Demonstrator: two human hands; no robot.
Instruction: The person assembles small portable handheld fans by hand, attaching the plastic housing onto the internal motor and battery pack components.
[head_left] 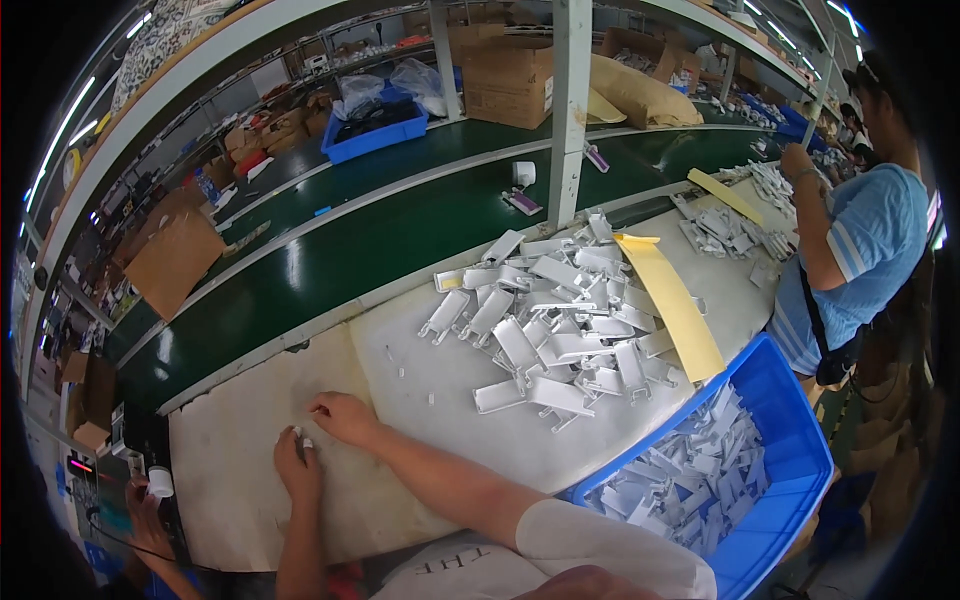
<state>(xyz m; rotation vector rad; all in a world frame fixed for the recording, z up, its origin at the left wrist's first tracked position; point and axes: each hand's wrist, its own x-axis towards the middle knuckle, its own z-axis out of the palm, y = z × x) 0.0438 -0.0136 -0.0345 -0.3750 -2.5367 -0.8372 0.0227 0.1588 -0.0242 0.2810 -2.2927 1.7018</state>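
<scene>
My left hand (298,468) is over the bare left part of the pale worktop (240,490), fingers drawn together. Small white bits show at its fingertips; I cannot tell whether they are pieces held or coverings on the fingers. Just beyond and to the right, my right hand (345,417) is closed with its fingertips in a pinch, and whatever is in it is too small to make out. The two hands are close but apart. A few tiny white pieces (402,372) lie on the worktop. Farther right sits a heap of white plastic housings (560,310).
A blue bin (800,470) full of similar white parts stands at right, beside a yellow strip (675,310). A green conveyor (330,255) runs behind, past a metal post (572,120). A co-worker (880,230) stands at right; another person's hand (148,520) is near a white cup-shaped part (160,481).
</scene>
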